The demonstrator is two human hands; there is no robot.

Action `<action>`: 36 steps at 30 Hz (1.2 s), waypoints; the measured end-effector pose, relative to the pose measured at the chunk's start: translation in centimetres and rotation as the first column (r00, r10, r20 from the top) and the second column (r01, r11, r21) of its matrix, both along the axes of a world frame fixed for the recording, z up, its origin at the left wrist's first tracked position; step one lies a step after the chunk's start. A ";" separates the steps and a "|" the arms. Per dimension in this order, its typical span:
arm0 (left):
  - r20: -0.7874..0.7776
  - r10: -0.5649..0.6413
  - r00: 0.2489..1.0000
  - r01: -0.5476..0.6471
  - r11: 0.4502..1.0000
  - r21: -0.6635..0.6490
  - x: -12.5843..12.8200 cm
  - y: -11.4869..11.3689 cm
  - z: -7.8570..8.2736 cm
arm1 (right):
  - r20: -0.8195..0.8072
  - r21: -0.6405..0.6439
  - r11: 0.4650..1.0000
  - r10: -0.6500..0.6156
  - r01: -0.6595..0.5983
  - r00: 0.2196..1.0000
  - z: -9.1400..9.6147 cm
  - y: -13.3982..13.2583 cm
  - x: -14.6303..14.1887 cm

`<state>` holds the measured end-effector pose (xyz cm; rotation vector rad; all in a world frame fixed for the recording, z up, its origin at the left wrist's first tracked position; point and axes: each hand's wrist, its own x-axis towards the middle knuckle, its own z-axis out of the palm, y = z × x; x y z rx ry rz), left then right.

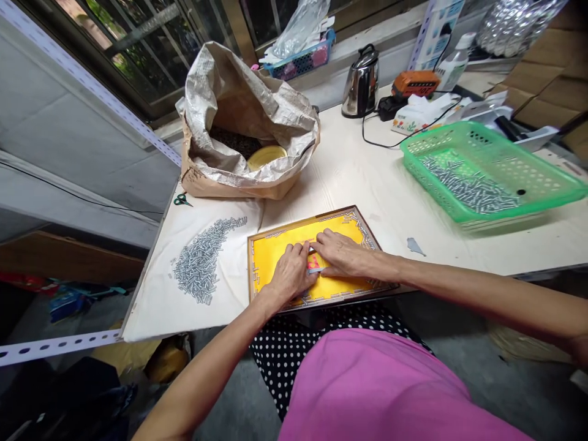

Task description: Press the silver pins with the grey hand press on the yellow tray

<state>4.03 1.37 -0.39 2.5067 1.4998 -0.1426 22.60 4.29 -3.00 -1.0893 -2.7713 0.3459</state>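
Observation:
A wooden-framed tray with a yellow floor (pixel 275 254) lies at the table's near edge, partly over my lap. Small metal screws line its rim. Both hands meet in the middle of it. My left hand (pixel 289 275) rests palm down with fingers curled toward a small red and blue object (pixel 314 266). My right hand (pixel 340 252) lies beside it, fingers pressed together on the same small object. What that object is I cannot make out.
A loose pile of screws (pixel 202 260) lies left of the tray. Behind it stands an open paper sack (pixel 248 122) with small scissors (pixel 182 199) beside it. A green basket (pixel 482 168) holding screws sits at the right; a kettle (pixel 361 82) and boxes stand at the back.

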 end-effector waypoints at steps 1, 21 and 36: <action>-0.012 -0.014 1.000 0.014 1.000 -0.001 0.0 -0.1 0.1 | -0.008 0.010 1.000 0.003 -0.003 1.000 0.0 -0.1 0.0; -0.022 0.010 1.000 -0.009 0.999 0.052 -0.8 -0.4 -0.8 | 0.100 0.059 0.998 0.001 -0.007 0.995 -1.9 -0.7 -1.5; 0.335 0.276 0.901 -0.345 0.924 0.167 -6.5 -0.4 0.7 | -0.067 0.097 0.991 0.094 -0.087 0.993 -1.7 -0.4 -1.0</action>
